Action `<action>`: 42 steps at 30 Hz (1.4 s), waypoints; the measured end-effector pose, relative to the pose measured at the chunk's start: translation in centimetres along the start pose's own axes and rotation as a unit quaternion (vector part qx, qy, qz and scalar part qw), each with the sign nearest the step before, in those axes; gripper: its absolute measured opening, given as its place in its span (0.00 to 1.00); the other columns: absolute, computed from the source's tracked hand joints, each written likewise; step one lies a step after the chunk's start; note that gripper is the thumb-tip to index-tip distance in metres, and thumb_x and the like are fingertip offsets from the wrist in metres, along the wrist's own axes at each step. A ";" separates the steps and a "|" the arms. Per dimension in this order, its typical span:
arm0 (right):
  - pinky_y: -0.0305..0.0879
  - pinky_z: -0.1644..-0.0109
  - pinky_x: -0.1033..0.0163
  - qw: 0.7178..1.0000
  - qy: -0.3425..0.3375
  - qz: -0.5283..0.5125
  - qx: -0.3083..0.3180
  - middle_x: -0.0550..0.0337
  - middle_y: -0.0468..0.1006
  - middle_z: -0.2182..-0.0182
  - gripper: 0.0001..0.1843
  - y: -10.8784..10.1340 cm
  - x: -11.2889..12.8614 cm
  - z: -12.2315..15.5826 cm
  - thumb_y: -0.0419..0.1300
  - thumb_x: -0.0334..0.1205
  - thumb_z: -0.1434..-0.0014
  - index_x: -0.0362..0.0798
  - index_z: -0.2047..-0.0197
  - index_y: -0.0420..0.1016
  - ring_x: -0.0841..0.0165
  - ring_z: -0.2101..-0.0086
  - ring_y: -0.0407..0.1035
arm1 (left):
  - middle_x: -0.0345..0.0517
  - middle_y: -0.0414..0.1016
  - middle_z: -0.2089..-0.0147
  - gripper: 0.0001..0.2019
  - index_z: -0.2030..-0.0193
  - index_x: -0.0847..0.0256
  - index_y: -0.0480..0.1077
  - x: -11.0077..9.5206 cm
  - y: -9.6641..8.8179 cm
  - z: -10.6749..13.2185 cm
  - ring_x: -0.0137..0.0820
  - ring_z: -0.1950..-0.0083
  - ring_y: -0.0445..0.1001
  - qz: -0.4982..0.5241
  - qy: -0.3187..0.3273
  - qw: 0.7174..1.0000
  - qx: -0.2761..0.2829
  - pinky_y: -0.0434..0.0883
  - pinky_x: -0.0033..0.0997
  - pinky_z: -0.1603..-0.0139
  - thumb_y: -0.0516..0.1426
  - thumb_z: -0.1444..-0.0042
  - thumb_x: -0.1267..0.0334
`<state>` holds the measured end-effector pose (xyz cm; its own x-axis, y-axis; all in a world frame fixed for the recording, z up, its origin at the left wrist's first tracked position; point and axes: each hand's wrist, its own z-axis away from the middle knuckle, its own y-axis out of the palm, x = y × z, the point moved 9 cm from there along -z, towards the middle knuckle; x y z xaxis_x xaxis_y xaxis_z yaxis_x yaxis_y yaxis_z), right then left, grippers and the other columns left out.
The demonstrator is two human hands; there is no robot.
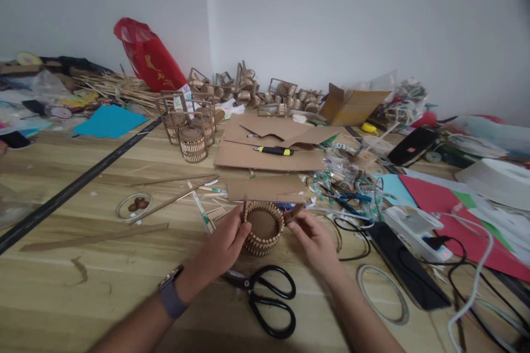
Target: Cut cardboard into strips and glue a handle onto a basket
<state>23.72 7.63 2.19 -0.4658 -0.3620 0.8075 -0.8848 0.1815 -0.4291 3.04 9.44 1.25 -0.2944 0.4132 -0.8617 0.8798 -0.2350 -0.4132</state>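
In the head view, a small round basket [263, 227] with a wall of short light sticks and a flat brown inside sits between my hands. My left hand [227, 240] is closed on its left side, thumb against the wall, and a thin brown strip stands up beside those fingers. On the other side, my right hand [312, 237] pinches a short, flat brown strip [295, 212] close to the basket's right rim; whether the strip touches the wall I cannot tell. Black-handled scissors [265, 292] lie just below the basket, their blades partly hidden by my left hand.
Cut cardboard [232, 154] lies ahead, bearing a yellow-black utility knife [274, 150]. Similar baskets [193, 146] stand at back left. A tape roll with brown balls inside [134, 207] is at left. A phone [408, 267], power strip [418, 229] and cables crowd the right.
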 end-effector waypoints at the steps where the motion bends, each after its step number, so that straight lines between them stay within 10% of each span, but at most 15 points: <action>1: 0.72 0.59 0.59 1.000 -0.004 0.007 -0.001 0.57 0.78 0.68 0.12 0.0 0.2 0.0 0.58 0.49 0.34 0.51 0.60 0.77 0.62 0.63 0.74 | 0.56 0.68 0.32 0.23 0.33 0.59 0.64 0.0 0.0 0.0 0.42 0.29 0.65 -0.001 -0.001 1.000 0.002 0.61 0.49 0.28 0.47 0.29 0.52; 19: 0.72 0.61 0.61 0.997 -0.043 0.052 -0.021 0.58 0.78 0.68 0.10 -0.2 1.5 0.3 0.57 0.45 0.33 0.51 0.62 0.76 0.64 0.67 0.73 | 0.56 0.66 0.30 0.25 0.32 0.59 0.64 1.2 0.0 -0.1 0.42 0.27 0.62 -0.002 -0.009 1.000 -0.018 0.58 0.49 0.26 0.47 0.28 0.48; 25: 0.73 0.49 0.55 0.998 -0.003 -0.033 -0.051 0.52 0.83 0.54 0.20 -2.9 1.5 -1.1 0.56 0.57 0.32 0.53 0.49 0.79 0.60 0.55 0.77 | 0.56 0.69 0.33 0.29 0.35 0.61 0.66 -2.3 -2.9 -0.9 0.41 0.29 0.64 0.054 0.027 0.994 -0.088 0.60 0.45 0.28 0.43 0.28 0.41; 31: 0.74 0.50 0.54 0.995 0.004 -0.063 0.074 0.55 0.83 0.55 0.22 -2.9 3.2 -4.0 0.60 0.62 0.37 0.58 0.50 0.83 0.61 0.57 0.77 | 0.51 0.78 0.49 0.31 0.43 0.60 0.70 -6.1 -4.4 -2.5 0.40 0.43 0.75 0.048 0.026 0.993 -0.108 0.71 0.40 0.40 0.42 0.30 0.37; 42: 0.73 0.66 0.62 0.962 0.025 -0.229 0.146 0.57 0.84 0.66 0.17 -1.4 2.9 -4.9 0.70 0.56 0.43 0.54 0.57 0.85 0.67 0.69 0.75 | 0.47 0.80 0.58 0.28 0.49 0.59 0.73 -6.8 -3.4 -2.8 0.39 0.52 0.77 0.038 -0.021 0.996 -0.084 0.73 0.37 0.48 0.42 0.29 0.39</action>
<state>23.52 10.79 7.13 -0.0338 -0.2975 0.9541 -0.9603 -0.2548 -0.1134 3.14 9.85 9.35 -0.2380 0.3612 -0.9016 0.9487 -0.1127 -0.2955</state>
